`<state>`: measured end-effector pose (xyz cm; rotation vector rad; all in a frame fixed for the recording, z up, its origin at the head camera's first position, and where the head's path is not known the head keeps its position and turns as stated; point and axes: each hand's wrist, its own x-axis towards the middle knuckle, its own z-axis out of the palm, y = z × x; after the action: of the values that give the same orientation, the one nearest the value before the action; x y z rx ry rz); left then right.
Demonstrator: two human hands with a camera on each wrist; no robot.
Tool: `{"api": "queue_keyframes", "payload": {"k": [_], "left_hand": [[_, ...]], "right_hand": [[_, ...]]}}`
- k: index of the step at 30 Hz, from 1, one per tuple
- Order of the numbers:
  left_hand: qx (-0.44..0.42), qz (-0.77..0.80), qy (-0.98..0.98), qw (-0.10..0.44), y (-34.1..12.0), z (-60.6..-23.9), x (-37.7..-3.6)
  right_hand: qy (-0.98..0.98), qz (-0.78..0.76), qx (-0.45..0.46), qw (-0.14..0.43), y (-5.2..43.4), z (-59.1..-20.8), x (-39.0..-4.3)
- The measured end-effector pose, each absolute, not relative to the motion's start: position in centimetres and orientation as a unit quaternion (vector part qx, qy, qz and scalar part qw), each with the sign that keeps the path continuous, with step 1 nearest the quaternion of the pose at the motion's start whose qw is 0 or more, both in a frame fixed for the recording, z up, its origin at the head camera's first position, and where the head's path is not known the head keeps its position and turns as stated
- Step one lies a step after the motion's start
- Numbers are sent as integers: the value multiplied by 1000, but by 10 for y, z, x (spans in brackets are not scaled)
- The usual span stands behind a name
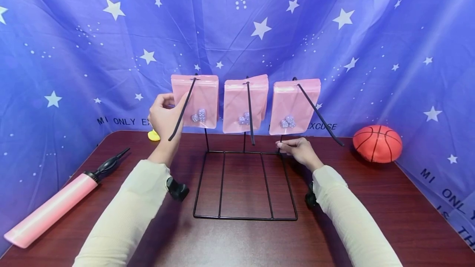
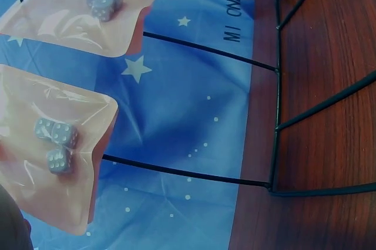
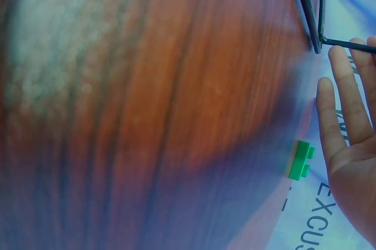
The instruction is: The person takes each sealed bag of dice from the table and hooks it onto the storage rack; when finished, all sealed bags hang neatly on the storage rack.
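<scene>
A black wire display rack (image 1: 245,218) stands on the table. Its three hooks carry pink zip pouches: a left pouch (image 1: 208,94), a middle pouch (image 1: 235,98) and a right pouch (image 1: 289,102). Grey dotted dice (image 2: 63,134) show through the pouches. My left hand (image 1: 165,114) pinches the left pouch's outer edge, with other fingers curled beside it. Low at the rack's back right, my right hand (image 1: 302,151) holds the upright by the fingertips. In the right wrist view several of its fingers (image 3: 346,91) lie straight; the thumb is out of frame there.
A pink hand pump (image 1: 55,209) with a black nozzle lies at the left. The orange toy basketball (image 1: 377,143) is at the back right. Something yellow (image 1: 154,135) sits behind my left wrist. A green toy brick (image 3: 301,159) lies near my right hand. Starry blue cloth (image 1: 237,19) hangs behind.
</scene>
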<state>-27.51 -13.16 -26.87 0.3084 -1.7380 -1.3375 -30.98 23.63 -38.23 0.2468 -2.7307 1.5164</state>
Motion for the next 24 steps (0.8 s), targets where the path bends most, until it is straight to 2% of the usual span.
{"api": "queue_keyframes", "payload": {"k": [12, 24], "left_hand": [[131, -549, -693, 447, -126, -272, -276], [58, -521, -735, 430, -137, -290, -264]], "right_hand": [[-868, 490, 83, 3, 237, -382, -309], [-870, 487, 82, 2, 235, -381, -308]]}}
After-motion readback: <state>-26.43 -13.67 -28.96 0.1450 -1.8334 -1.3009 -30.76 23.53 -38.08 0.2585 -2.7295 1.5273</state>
